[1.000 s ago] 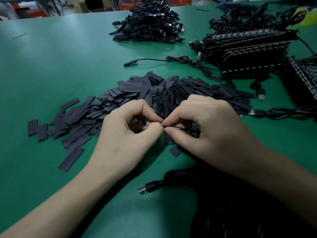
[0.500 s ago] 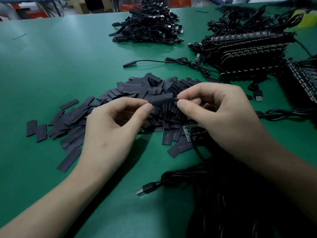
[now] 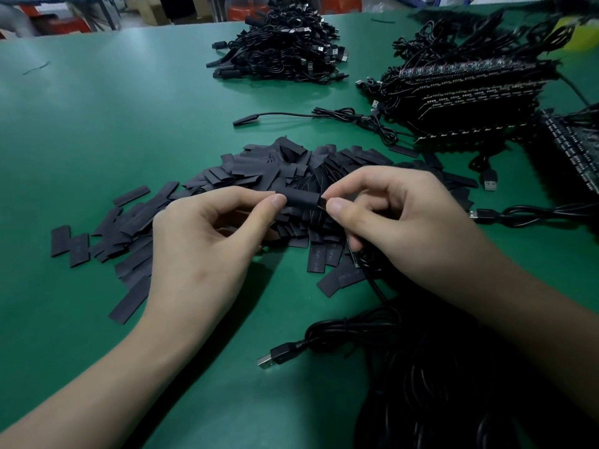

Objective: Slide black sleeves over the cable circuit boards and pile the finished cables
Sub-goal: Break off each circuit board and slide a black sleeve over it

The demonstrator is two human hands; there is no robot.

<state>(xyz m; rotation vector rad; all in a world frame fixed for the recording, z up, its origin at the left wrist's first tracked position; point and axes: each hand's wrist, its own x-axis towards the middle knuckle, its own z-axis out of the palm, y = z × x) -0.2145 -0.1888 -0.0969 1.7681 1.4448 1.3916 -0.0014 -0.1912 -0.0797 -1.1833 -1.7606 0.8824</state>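
A black sleeve [image 3: 301, 198] is held level above the heap of loose flat sleeves [image 3: 246, 179]. My left hand [image 3: 207, 241] pinches its left end between thumb and forefinger. My right hand [image 3: 398, 222] pinches its right end with thumb and forefinger, and its lower fingers curl round a cable whose small circuit board [image 3: 354, 258] peeks out under the palm. That cable runs down to a dark bundle [image 3: 453, 367] near me, with a USB plug [image 3: 275, 357] sticking out to the left.
A pile of sleeved cables [image 3: 282, 50] sits at the far centre of the green table [image 3: 113, 108]. One sleeved cable [image 3: 291, 115] lies alone behind the heap. Stacked boards with cables [image 3: 470, 98] fill the right side; another USB plug [image 3: 489, 182] lies beside them.
A second ago both hands were low on the table, pinching together at the board. They have lifted and drawn apart, and a sleeve is now stretched between the two pinches.
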